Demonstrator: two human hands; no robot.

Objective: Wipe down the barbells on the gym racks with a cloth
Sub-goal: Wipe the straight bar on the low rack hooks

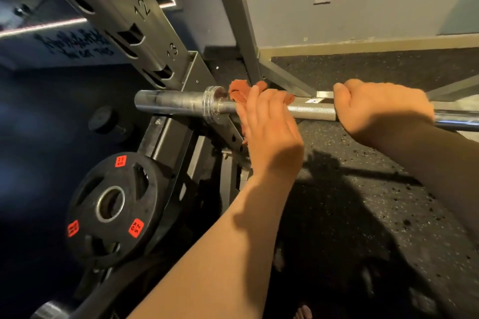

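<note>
Barbell (311, 111), long axis running left to right across my view, held level at the rack and well above the speckled rubber floor (363, 215). Its bare loading sleeve (171, 102) points left and ends at the ribbed collar (211, 103); the knurled shaft runs on to the right edge.

Orange cloth (237, 93), bunched on the shaft just right of the collar, one tail hanging below the bar.

Left hand (269, 124), fingers laid over the cloth and the bar, clamping the cloth to the shaft. I cannot tell whether the thumb closes underneath. This is the hand nearer the collar and sleeve.

Right hand (378, 109), dark-sleeved, wrapped round the knurling further right. I judge that it steadies the bar. A stretch of bare knurling separates the two hands.

The wiping stroke must follow the bar's axis. The unwiped sleeve lies leftward beyond the collar, and the knurled shaft lies rightward toward the bracing hand.

Rack upright (124, 8), slotted, numbered "12" and "13". Weight plate (85, 215), stored below left, with red tags, one reading "25 KG". Wall lettering (75, 41) and a small white sticker on the bar are too blurred to read.
</note>
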